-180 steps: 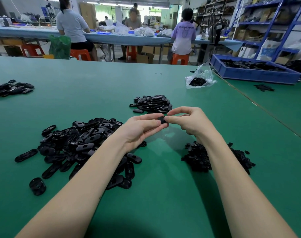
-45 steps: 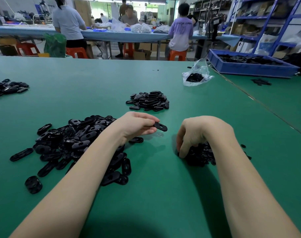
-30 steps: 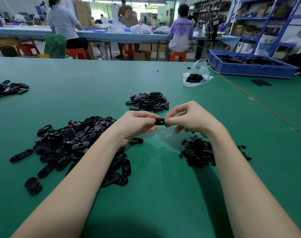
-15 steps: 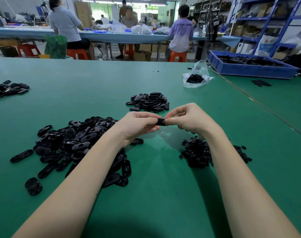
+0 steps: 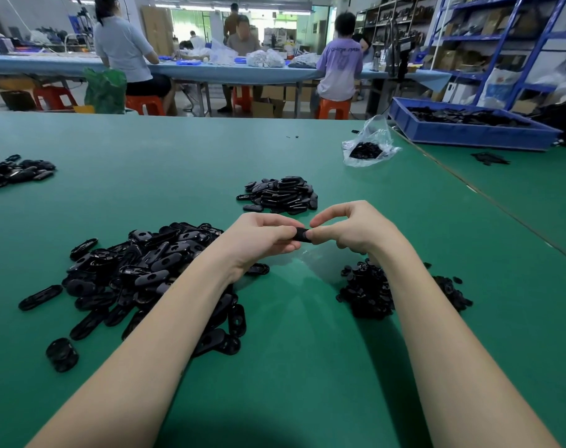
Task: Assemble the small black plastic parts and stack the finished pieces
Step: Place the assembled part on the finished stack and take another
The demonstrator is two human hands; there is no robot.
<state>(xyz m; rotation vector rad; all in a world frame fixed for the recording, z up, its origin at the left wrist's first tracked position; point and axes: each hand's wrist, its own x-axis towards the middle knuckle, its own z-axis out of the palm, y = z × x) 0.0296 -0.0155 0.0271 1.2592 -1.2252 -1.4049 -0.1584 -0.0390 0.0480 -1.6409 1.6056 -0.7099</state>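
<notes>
My left hand [image 5: 259, 240] and my right hand [image 5: 349, 229] meet above the green table [image 5: 178, 163], both pinching one small black oval part [image 5: 302, 235] between thumbs and fingertips. Most of the part is hidden by my fingers. A big loose pile of black oval plates [image 5: 139, 273] lies under my left forearm. A pile of smaller black pieces [image 5: 368, 292] lies under my right wrist. Beyond my hands sits a compact heap of black oval pieces [image 5: 281, 194].
A clear plastic bag with black parts [image 5: 367, 147] lies at the back right. A blue tray of black parts [image 5: 469, 126] stands on the adjoining table. Another small pile [image 5: 15, 171] lies far left. Several people work at a long table behind.
My right hand rose from the small-piece pile and joined my left hand at the oval part. Over the last half second both hands stay pressed together on it, barely moving.
</notes>
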